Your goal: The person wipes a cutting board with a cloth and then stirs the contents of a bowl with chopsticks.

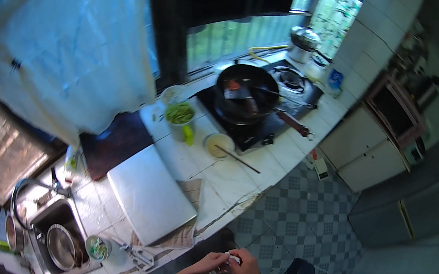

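Note:
My left hand (211,263) and my right hand (245,266) meet low in front of my body, off the counter's edge. Between their fingers they both pinch a small white item (233,258), too small and blurred to name. Nearest on the counter lie a white rectangular board (152,195) on a checked cloth (185,237) and a pair of metal kitchen scissors or tongs (140,257). Beyond the board stand a bowl (220,145) with a chopstick-like stick across it and a container of cut green vegetables (179,113).
A wok (245,94) with red food and a spatula sits on the gas stove (261,133). A pot (303,42) stands behind. The sink (74,262) holds a metal pan (61,246). A tub (97,247) is beside it. A dark stool or bin (300,271) stands on the floor.

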Motion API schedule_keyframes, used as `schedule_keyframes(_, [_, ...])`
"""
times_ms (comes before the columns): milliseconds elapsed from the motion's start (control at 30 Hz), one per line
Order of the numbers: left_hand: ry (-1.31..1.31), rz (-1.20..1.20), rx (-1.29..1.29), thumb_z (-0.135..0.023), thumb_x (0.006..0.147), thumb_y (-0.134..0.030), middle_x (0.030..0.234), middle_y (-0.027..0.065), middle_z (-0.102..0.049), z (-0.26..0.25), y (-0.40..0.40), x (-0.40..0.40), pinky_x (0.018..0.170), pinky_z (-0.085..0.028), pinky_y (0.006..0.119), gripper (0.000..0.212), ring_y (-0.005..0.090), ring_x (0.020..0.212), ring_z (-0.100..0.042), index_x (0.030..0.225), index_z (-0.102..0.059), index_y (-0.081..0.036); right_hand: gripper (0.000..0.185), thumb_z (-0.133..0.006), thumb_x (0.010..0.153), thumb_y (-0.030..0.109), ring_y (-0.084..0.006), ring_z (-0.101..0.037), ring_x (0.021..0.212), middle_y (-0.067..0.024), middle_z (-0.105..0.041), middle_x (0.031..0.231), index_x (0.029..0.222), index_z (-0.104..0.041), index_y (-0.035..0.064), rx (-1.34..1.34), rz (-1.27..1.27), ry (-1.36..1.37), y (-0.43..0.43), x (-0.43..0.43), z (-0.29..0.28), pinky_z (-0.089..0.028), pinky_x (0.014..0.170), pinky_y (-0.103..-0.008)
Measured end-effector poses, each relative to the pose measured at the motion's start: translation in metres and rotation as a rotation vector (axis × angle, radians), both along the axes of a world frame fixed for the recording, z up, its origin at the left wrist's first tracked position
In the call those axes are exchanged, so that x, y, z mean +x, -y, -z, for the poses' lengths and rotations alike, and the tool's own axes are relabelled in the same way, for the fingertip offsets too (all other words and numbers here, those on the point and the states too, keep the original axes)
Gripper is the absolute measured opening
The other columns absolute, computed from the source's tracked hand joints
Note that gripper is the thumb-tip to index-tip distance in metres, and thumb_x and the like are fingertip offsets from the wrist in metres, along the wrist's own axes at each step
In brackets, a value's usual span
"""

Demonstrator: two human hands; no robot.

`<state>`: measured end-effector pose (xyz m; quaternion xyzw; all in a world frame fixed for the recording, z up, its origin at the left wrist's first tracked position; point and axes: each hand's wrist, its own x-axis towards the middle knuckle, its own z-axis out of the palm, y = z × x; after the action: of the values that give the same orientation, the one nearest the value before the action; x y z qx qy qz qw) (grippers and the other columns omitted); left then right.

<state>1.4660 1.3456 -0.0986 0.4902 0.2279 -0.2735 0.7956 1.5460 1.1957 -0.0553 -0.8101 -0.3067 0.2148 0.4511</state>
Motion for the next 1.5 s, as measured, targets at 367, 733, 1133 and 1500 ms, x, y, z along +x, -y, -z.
schedule_keyframes(367, [-0.008, 0.167, -0.031, -0.043, 0.094, -0.036, 0.066, -0.0020, -0.052, 0.008, 0.115, 0.163, 0.053, -0.035, 0.021, 0.035, 0.0071, 0.057, -0.046, 0.086, -0.058, -0.005, 0.022, -0.060, 0.083, 0.017, -0.0190, -0.058, 0.069, -0.0083, -0.055, 0.087, 0.103, -0.062, 0.0082, 0.150, 0.380, -0.073, 0.125, 0.106, -0.005, -0.046, 0.063, -0.0282])
schedule_keyframes(733, [0.141, 0.173, 0.125, -0.049, 0.092, -0.028, 0.054, -0.0026, -0.043, -0.035, 0.299, 0.380, 0.046, -0.030, 0.022, 0.031, 0.0074, 0.047, -0.038, 0.070, -0.053, -0.007, 0.024, -0.066, 0.081, 0.017, -0.0096, -0.056, 0.066, -0.0053, -0.063, 0.078, 0.102, -0.060, 0.0053, 0.208, 0.723, 0.016, 0.294, 0.279, -0.010, -0.045, 0.060, -0.0249])
schedule_keyframes(1133, [0.175, -0.133, 0.080, -0.060, 0.085, -0.023, 0.052, -0.0021, -0.048, 0.068, 0.316, 0.626, 0.037, -0.033, 0.023, 0.022, 0.0084, 0.040, -0.040, 0.067, -0.056, -0.010, 0.028, -0.054, 0.083, 0.015, -0.0321, -0.060, 0.096, -0.0195, -0.061, 0.101, 0.110, -0.056, 0.0076, 0.048, 1.031, 0.034, 0.369, 0.500, -0.032, -0.047, 0.078, -0.0363])
schedule_keyframes(1500, [0.507, 0.043, -0.033, -0.053, 0.090, -0.017, 0.053, -0.0092, -0.036, -0.065, 0.404, 0.871, 0.044, -0.024, 0.022, 0.035, 0.0015, 0.049, -0.032, 0.058, -0.039, -0.013, 0.015, -0.065, 0.077, 0.013, -0.0146, -0.057, 0.055, -0.0079, -0.059, 0.067, 0.089, -0.060, 0.0050, 0.103, 1.214, 0.590, 0.457, 0.766, -0.101, -0.046, 0.052, -0.0279])
